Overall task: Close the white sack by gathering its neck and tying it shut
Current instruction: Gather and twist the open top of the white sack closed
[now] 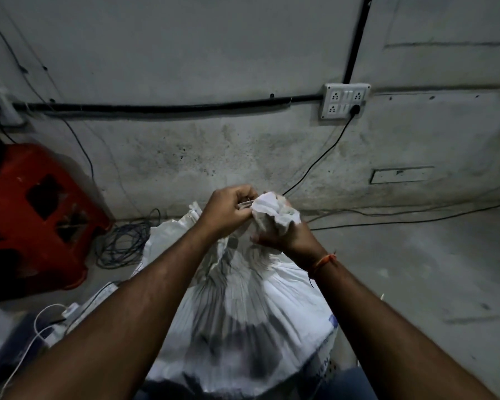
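Woven white plastic sack (243, 307), full and pleated toward its top, stands on the grey concrete floor (416, 269) directly below us, close to the stained grey wall (243, 145). We have its neck (272, 215) bunched into a crumpled knob of fabric. Our right hand (283, 238) is clenched around the neck just under that knob, a thin orange thread bracelet (324, 261) on its wrist. Our left hand (228, 209) is closed beside the knob, touching it, fingers pinched on what looks like a thin strand or an edge of the fabric; we cannot tell which. Left of the sack lies a loose coil of dark wire (122, 243), and beyond it a red plastic stool (32, 215) tipped against the wall. On the wall, a white switch and socket board (345, 101) holds a black plug, its cable (315, 166) running down behind our hands.
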The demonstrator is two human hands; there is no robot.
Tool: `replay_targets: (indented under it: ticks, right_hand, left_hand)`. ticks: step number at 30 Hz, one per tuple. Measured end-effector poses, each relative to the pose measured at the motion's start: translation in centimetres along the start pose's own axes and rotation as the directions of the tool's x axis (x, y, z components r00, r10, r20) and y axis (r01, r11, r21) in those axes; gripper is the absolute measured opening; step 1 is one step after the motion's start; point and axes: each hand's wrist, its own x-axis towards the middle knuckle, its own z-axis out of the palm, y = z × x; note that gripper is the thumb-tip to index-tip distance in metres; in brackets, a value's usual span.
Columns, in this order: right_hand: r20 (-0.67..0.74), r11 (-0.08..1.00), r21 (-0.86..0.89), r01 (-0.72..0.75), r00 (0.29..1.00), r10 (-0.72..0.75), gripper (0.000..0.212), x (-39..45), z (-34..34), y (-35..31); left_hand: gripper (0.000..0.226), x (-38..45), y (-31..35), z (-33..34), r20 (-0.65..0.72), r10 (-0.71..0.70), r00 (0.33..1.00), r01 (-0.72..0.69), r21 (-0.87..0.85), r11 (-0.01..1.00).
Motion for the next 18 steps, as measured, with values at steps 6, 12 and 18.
replay_targets:
  ticks: [6, 12, 18]
  right_hand:
    - [-0.182, 0.992, 0.103, -0.069, 0.979, 0.087, 0.021, 1.4, 0.9, 1.7]
    - [-0.247, 0.944, 0.329, -0.038, 0.961, 0.125, 0.014, 1.8, 1.0, 2.1]
    - [-0.294, 0.812, 0.567, -0.134, 0.889, 0.352, 0.044, 1.9, 0.6, 3.8]
  left_hand:
    - [0.017, -0.5, 0.1, -0.3, 0.154, 0.006, 0.988, 0.008, -0.089, 0.996]
    - [0.031, -1.6, -1.9, -3.4, 0.222, -0.076, 0.972, 0.002, 0.315, 0.949]
    - [0.035, -0.6, -4.0, -7.4, 0.156, -0.162, 0.974, 0.104, 0.324, 0.94]
